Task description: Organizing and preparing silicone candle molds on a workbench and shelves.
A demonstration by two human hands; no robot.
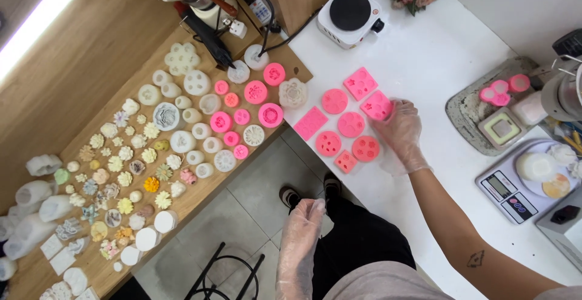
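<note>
Eight pink silicone moulds [348,124] lie clustered on the white counter [424,57] in the head view, some round, some square or rectangular. The right hand [400,133], in a thin clear glove, rests at the cluster's right edge; its fingers [388,111] are spread and laid on the upper-right square mould [376,104], touching it from above rather than closed around it. The left hand [300,239], gloved too, hangs loose and holds nothing, low over the tiled floor [254,185] beside the person's knee.

Left of the white counter, a wooden counter [91,63] carries many more moulds and small cast flowers [130,178] in rows. A hot plate [350,12] stands beyond the pink cluster; a digital scale [512,191] and a grey tray [467,109] sit to the right.

The moulds lie close to one another and near the counter's front edge, so a sideways push from the flat hand could, I judge, shove neighbours out of place or nudge the lowest small square mould [345,161] off onto the floor.
</note>
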